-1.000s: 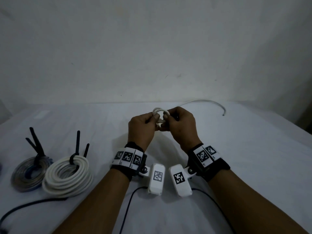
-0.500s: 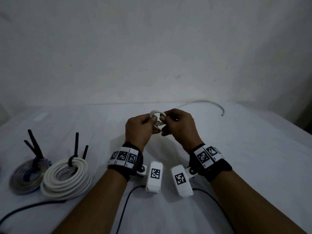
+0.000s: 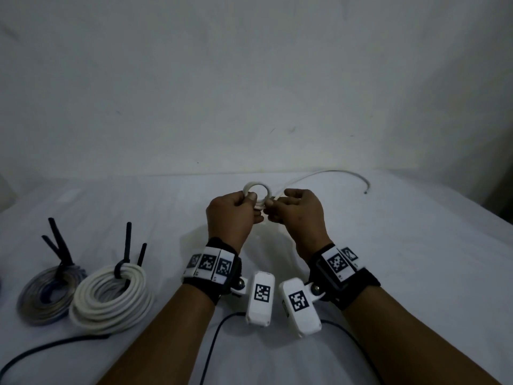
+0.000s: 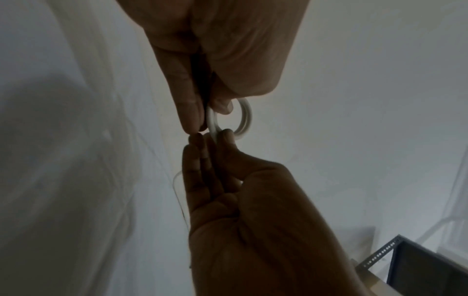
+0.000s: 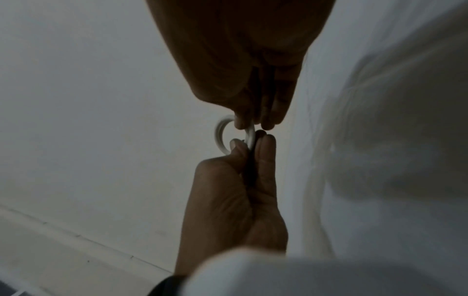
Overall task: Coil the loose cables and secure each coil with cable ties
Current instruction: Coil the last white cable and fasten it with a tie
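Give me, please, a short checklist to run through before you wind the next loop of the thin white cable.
1. Left hand pinches the small coil: ok.
2. Right hand pinches the coil's other side: ok.
3. Loops lie together, none sprung loose: ok in the left wrist view.
4. Loose tail runs free over the table to its end, with no snag: ok.
5. Spare cable tie within reach: cannot tell; the only ties seen already bind the white coil and the grey coil.
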